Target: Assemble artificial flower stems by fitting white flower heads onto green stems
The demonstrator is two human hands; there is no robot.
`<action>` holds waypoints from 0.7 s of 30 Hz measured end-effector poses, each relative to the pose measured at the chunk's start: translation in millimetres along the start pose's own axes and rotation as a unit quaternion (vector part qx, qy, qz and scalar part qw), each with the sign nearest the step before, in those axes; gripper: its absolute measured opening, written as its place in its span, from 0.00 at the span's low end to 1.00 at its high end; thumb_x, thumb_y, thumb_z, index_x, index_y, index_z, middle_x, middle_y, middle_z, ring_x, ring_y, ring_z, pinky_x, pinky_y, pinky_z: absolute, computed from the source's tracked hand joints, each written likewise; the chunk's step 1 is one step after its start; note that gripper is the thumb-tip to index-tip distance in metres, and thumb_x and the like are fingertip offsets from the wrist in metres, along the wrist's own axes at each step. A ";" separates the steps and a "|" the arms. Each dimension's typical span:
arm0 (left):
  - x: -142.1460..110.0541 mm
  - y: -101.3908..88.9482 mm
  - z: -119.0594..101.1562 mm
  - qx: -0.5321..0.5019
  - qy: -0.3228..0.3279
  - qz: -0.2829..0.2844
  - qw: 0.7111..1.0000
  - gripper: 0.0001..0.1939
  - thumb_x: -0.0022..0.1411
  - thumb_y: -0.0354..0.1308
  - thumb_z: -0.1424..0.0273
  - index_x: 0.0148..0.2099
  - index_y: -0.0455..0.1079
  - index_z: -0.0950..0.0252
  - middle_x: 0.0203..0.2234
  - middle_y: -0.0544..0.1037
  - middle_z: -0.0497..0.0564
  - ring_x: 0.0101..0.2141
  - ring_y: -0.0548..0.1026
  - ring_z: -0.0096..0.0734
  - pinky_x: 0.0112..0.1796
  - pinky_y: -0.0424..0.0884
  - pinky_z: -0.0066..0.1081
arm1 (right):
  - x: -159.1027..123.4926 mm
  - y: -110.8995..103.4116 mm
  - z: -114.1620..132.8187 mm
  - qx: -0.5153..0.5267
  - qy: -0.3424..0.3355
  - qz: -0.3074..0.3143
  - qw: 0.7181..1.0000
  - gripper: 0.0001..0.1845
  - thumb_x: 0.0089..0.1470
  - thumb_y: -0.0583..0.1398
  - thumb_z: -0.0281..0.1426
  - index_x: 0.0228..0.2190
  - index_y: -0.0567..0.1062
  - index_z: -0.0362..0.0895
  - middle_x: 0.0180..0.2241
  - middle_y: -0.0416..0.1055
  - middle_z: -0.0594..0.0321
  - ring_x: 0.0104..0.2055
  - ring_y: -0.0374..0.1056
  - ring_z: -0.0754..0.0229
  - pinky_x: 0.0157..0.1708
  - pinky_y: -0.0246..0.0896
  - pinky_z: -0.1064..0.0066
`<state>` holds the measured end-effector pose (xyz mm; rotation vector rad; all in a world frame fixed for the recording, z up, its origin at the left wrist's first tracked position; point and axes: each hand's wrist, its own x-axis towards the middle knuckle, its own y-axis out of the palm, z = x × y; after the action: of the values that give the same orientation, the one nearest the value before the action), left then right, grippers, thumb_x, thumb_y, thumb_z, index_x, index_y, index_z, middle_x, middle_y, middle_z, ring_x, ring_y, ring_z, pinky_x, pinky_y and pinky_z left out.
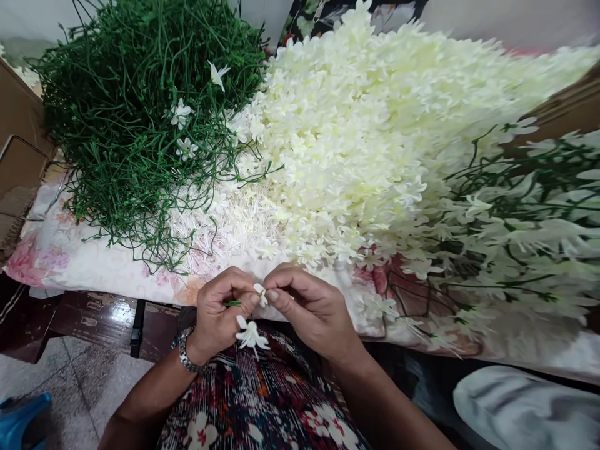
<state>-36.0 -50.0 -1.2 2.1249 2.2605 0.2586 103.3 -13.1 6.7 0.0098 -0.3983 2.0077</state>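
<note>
Flower-printed cloth [112,270], green stems [140,119] heaped beside white blossoms [342,144], left fingers [248,304] and right fingers [281,301] pinched together on one small flower [260,292]

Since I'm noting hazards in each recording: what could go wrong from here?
The small white flower between the left hand and right hand might slip or tear. The green stems look tangled, so pulling one could drag others. Some stemmed flowers lie near the cloth edge and could be knocked off.
</note>
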 end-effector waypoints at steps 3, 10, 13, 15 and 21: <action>-4.8 -8.7 -3.0 0.027 -0.002 -0.038 0.999 0.03 0.53 0.55 0.74 0.27 0.67 0.66 0.21 0.66 0.46 0.24 0.64 0.22 0.24 0.60 0.23 | -0.2 -1.5 -7.6 -0.152 -0.065 -0.002 0.986 0.06 0.49 0.54 0.24 0.32 0.68 0.42 0.27 0.65 0.62 0.30 0.62 0.65 0.29 0.59 0.72; -13.3 -29.7 -5.2 0.023 -0.005 -0.153 0.988 0.01 0.53 0.55 0.76 0.30 0.67 0.65 0.24 0.66 0.45 0.25 0.64 0.21 0.26 0.60 0.22 | 11.6 -15.4 -21.5 -0.420 -0.163 -0.037 0.892 0.05 0.48 0.56 0.24 0.30 0.69 0.41 0.29 0.67 0.58 0.34 0.62 0.61 0.35 0.60 0.68; -10.2 -30.1 -5.8 0.042 -0.024 -0.134 0.990 0.02 0.53 0.55 0.76 0.29 0.67 0.66 0.24 0.67 0.46 0.27 0.66 0.22 0.28 0.62 0.22 | 25.7 -8.8 -12.1 -0.427 -0.199 -0.019 0.882 0.04 0.49 0.55 0.24 0.30 0.69 0.41 0.28 0.67 0.59 0.33 0.62 0.63 0.34 0.59 0.71; -7.2 -28.8 -6.7 0.057 -0.044 -0.098 0.993 0.02 0.53 0.54 0.76 0.29 0.66 0.66 0.25 0.69 0.47 0.29 0.68 0.24 0.30 0.64 0.23 | 34.8 -0.4 -8.9 -0.467 -0.197 0.015 0.862 0.04 0.49 0.54 0.25 0.29 0.70 0.41 0.27 0.67 0.59 0.32 0.61 0.62 0.32 0.58 0.71; -2.4 -27.4 -5.0 0.118 -0.075 -0.035 0.990 0.05 0.53 0.51 0.79 0.27 0.64 0.67 0.33 0.72 0.51 0.35 0.70 0.27 0.34 0.65 0.25 | 42.2 10.4 -16.0 -0.559 -0.172 0.042 0.810 0.08 0.47 0.54 0.23 0.20 0.68 0.42 0.22 0.64 0.61 0.28 0.56 0.61 0.29 0.51 0.69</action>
<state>-63.7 -54.4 -0.3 2.0777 2.3727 -0.1745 77.5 24.0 -3.7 -0.3888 -1.7861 1.5635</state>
